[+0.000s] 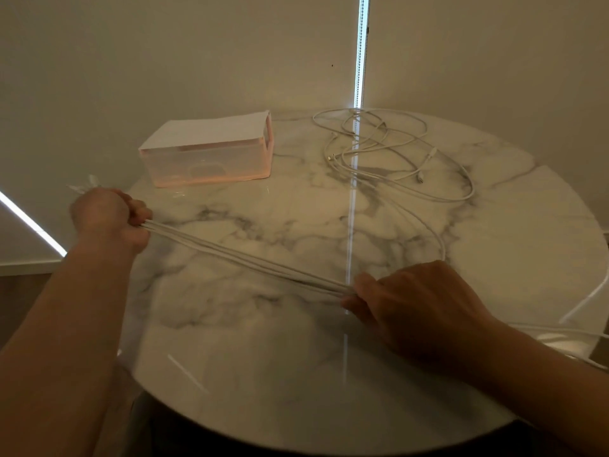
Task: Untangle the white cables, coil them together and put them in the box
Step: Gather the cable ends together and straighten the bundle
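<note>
Several white cables (250, 258) run as one tight bundle between my two hands, low over the marble table (296, 374). My left hand (108, 219) grips one end of the bundle at the table's left edge, fingers curled round it. My right hand (412, 305) holds the bundle near the front right, fingers closed over the strands. Beyond my right hand the cables trail back into a loose tangle (389, 153) with plugs showing, at the table's far right. The translucent pink box (211, 159) stands at the far left with a white sheet on top.
The round table stands in a corner, with walls close behind it. A bright strip of light (359, 54) runs down the corner. More white cable (586, 301) hangs off the table's right edge.
</note>
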A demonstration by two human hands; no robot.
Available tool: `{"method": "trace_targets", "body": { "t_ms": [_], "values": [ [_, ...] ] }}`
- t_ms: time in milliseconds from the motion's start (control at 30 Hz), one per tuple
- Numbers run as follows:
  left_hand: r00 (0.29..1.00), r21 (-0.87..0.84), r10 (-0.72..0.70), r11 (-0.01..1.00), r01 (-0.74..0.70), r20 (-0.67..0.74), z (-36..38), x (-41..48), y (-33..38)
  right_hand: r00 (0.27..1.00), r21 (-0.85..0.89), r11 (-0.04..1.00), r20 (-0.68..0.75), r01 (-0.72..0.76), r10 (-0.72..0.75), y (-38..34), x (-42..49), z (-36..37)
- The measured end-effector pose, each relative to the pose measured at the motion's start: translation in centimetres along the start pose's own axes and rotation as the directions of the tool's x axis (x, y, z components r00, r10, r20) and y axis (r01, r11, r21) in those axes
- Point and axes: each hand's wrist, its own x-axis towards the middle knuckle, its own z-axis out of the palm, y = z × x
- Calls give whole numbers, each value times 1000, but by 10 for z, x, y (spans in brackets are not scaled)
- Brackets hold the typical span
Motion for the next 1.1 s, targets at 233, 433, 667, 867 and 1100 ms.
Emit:
{"method": "trace_targets", "body": {
  "t_ms": [233,433,667,867,1100],
  "values": [
    [986,454,-91,891,20,137,-15,25,-17,1000,25,1000,-3,14,-14,-5,3,6],
    [981,556,-63,829,-52,185,-26,43,-1,997,41,997,3,72,-72,-15,14,3],
    [995,836,46,541,-95,83,-30,63,9,992,20,996,89,91,-93,-20,17,-2],
    [940,962,205,-53,-267,272,-27,75,-6,998,6,999,55,40,-41,-24,20,3],
    [865,761,92,-526,-378,494,-35,102,-19,997,1,998,45,55,-55,-26,18,2]
  ]
}}
